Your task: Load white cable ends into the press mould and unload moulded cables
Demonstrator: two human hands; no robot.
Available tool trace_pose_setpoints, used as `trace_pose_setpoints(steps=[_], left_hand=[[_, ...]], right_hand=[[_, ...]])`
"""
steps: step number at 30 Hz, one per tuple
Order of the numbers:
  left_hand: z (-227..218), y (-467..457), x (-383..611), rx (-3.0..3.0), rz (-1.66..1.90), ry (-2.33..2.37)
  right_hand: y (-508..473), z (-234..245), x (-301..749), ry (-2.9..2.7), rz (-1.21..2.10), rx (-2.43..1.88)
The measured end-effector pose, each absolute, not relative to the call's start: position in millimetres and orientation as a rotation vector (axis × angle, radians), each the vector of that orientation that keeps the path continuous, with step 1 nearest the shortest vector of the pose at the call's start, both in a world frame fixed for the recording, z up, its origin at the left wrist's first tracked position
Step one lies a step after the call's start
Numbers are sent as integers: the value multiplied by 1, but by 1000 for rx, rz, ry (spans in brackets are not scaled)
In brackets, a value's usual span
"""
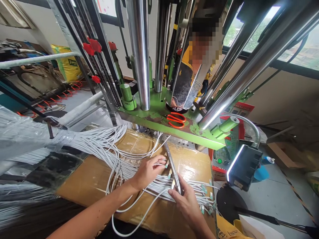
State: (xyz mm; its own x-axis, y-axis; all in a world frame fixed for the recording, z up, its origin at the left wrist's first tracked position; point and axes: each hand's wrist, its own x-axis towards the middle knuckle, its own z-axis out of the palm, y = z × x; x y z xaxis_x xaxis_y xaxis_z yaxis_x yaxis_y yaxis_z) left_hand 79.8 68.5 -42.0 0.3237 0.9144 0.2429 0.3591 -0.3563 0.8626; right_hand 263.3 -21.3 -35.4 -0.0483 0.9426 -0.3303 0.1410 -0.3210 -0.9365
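My left hand (147, 172) is closed in a pinch on a thin white cable whose small greenish end (166, 165) sticks out past the fingertips. My right hand (187, 198) grips the near end of a long, narrow metal bar (171, 161), which slants away toward the machine. Small light-coloured pieces (169, 174) sit along the bar's left side, close to my left fingertips. Beneath both hands runs a thick bundle of white cables (117, 162), with several greenish ends (203, 189) fanned out at the right. Brown cardboard (87, 179) lies under the cables.
Beyond the cardboard stands a green press plate (154, 121) with tall steel columns (138, 53). Orange-handled scissors (176, 119) lie on it. A work lamp (244, 167) hangs at the right near a red control box (225, 156). Another person (185, 83) is behind the machine.
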Motion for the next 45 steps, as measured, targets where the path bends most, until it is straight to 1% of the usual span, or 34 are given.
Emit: trace_pose_setpoints(steps=[3,7,9,13,18,27,45], left_hand=[[-33,70,79,1613,981,1226],[-19,79,70,1431,846,1021],[-17,84,65,1507,827,991],[-27,94,63,1972,908,1021],[-45,102,67,2298,989,843],[-49,105,64,2484,993,741],[-45,107,62,2433,927,738]], right_hand=[[-21,-32,262,-1161,1450,-1528],[-20,-32,262,-1159,1443,-1527],[-21,-35,263,-1152,1434,-1527],[-22,-41,263,-1146,1430,-1531],[-22,-41,263,-1155,1432,-1537],[-21,-44,264,-1156,1442,-1530],[-20,-36,262,-1186,1402,-1501]])
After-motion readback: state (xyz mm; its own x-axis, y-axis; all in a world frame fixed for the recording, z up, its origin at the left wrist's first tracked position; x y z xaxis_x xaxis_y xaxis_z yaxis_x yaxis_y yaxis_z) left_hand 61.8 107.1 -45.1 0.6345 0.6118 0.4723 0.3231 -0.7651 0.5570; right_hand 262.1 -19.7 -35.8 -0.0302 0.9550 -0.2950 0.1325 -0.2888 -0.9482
